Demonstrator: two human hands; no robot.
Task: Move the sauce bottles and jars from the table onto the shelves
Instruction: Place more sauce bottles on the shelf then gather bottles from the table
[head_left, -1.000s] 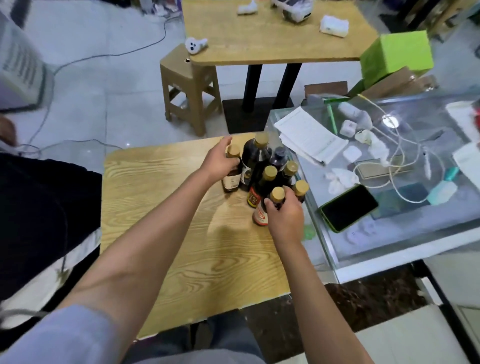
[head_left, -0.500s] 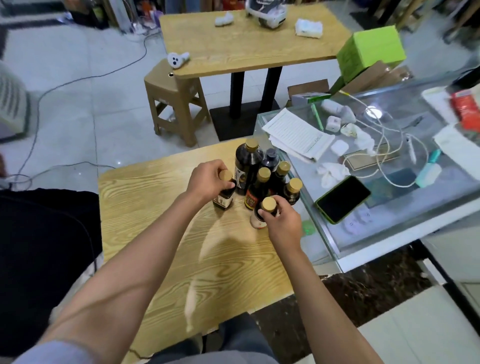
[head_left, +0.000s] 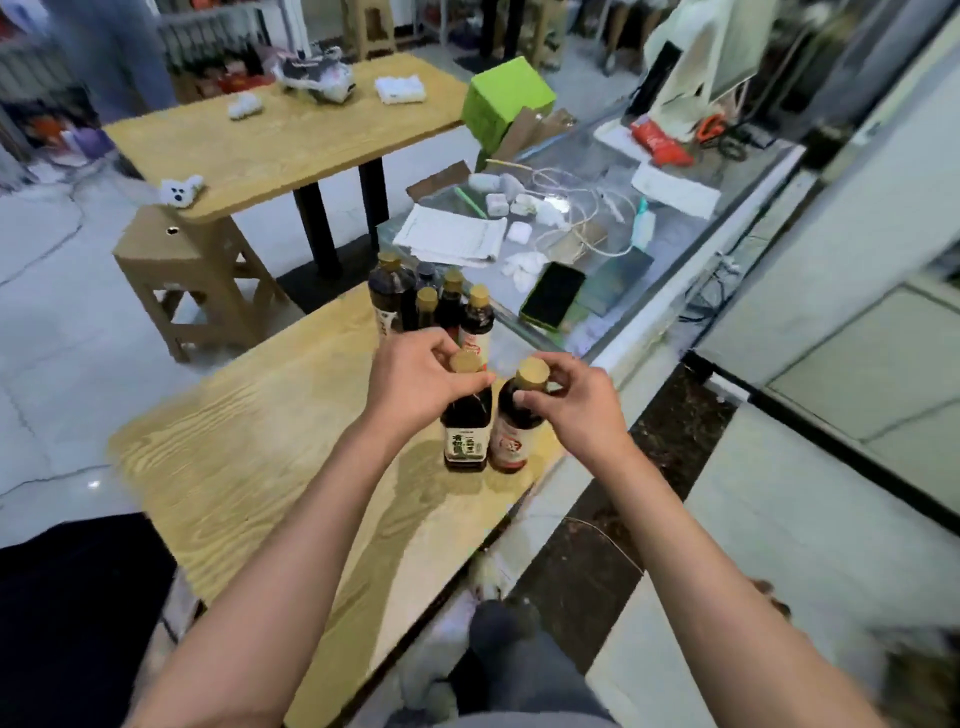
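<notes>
Gripping a dark bottle with a green label (head_left: 466, 434) by its neck, the left hand (head_left: 415, 384) held it above the table (head_left: 249, 467) near the right edge. The right hand (head_left: 576, 410) pinched the neck of a red-labelled bottle (head_left: 514, 431) touching the first. Five more bottles (head_left: 431, 306) stood clustered at the table's far right corner.

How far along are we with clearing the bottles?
Early. No shelf or shelved bottle is in view. In hand: the left hand grips a green-labelled bottle, the right hand a red-labelled bottle. Left: five bottles clustered at the table's far edge.
</notes>
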